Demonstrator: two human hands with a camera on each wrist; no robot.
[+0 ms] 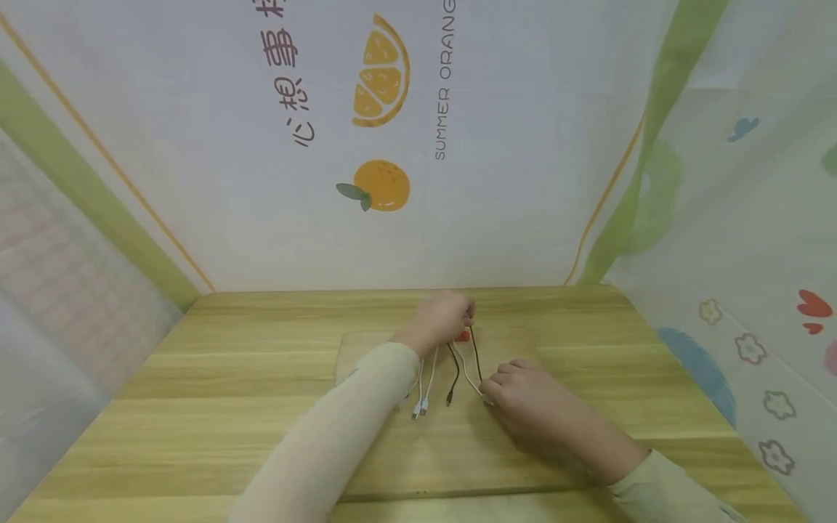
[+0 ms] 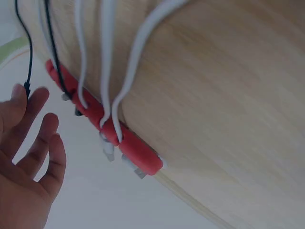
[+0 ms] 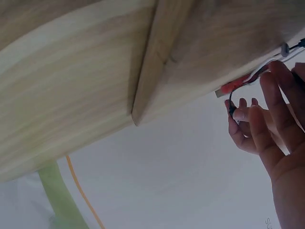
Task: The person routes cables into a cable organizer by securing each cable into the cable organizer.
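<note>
My left hand [image 1: 447, 316] pinches the end of a black cable [image 1: 476, 352] between thumb and index finger, beside a red cable holder [image 1: 463, 336]. In the left wrist view the other fingers of this hand stand apart and the pinched connector [image 2: 27, 89] points down. Several white cables [image 2: 107, 62] and a second black cable [image 2: 53, 45] sit in slots of the red holder. My right hand [image 1: 526, 396] is nearer the front, its fingertips holding the black cable's other end, close to a white cable's end.
The holder lies along the far edge of a wooden board [image 1: 418, 457] on a wood-grain table [image 1: 216, 407]. Cable plugs [image 1: 420, 408] lie loose on the board between the arms. A printed cloth [image 1: 510, 181] hangs behind.
</note>
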